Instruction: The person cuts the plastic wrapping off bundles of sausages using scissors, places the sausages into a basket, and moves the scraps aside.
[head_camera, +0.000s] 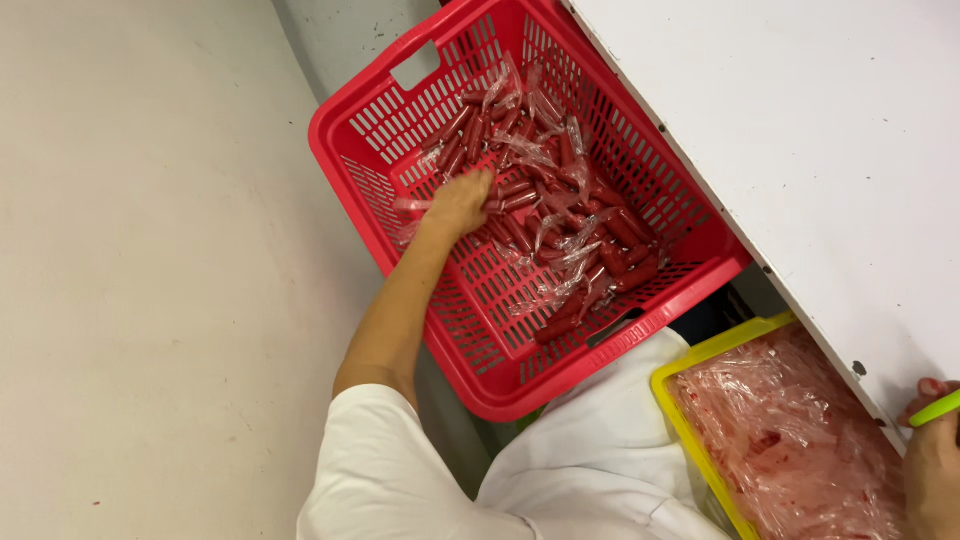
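At the left, the left hand (462, 200) reaches down into the red basket (372, 128) on the floor, fingers curled into the heap of wrapped red sausages (560, 215), seemingly closing on one or two; the exact grip is hidden. Many sausages lie in the basket, so plenty appears left to handle. Further right, a yellow tray (672, 392) holds a pile of clear, red-smeared plastic wrappers (790, 440), suggesting a fair share is done. At the far right, by the white table (800, 130), the right hand (935, 470) grips a green tool (935, 408).
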